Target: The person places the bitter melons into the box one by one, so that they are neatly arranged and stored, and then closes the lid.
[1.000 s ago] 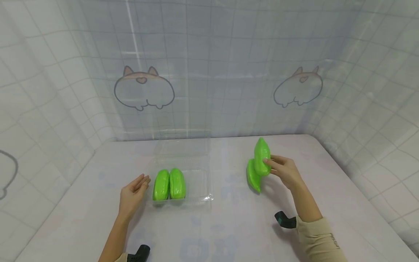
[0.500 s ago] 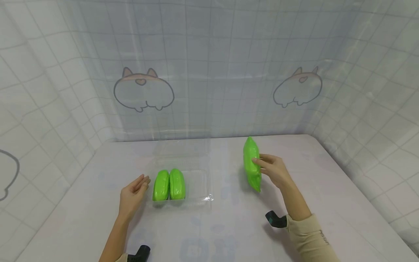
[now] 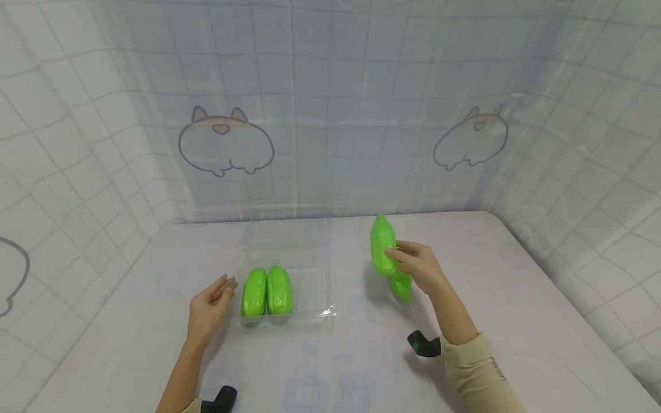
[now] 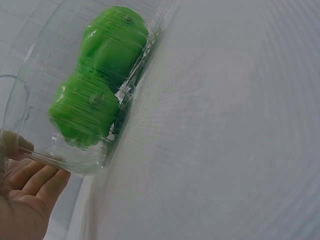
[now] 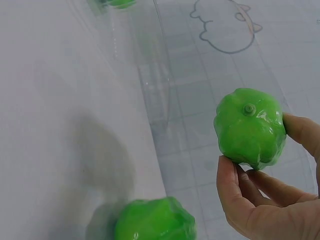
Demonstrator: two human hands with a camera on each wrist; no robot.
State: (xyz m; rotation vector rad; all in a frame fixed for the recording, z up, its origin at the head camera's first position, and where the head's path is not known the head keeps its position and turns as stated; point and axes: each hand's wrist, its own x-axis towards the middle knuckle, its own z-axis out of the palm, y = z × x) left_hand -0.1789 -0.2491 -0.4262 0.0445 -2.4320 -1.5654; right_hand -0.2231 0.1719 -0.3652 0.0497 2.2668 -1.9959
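Observation:
My right hand (image 3: 420, 267) pinches a long, glossy green vegetable (image 3: 383, 245) between thumb and fingers, raised above the table. In the right wrist view its lobed end with a small round stem (image 5: 249, 109) faces the camera. A second green vegetable (image 3: 401, 285) lies on the table below, partly covered by the held one. At the left, an opened clear plastic box (image 3: 312, 289) holds two more such vegetables (image 3: 279, 290) side by side in its left part. My left hand (image 3: 209, 307) grips the box's left edge, thumb and fingers on either side of the plastic (image 4: 75, 162).
The box's transparent lid (image 3: 287, 232) is folded back towards the wall. A pale table (image 3: 330, 367) lies beneath everything. Light tiled-pattern sheeting (image 3: 330, 126) closes off the back and both sides.
My right hand has moved left with the held vegetable, passing over the one lying on the table. The left hand and the box have stayed put.

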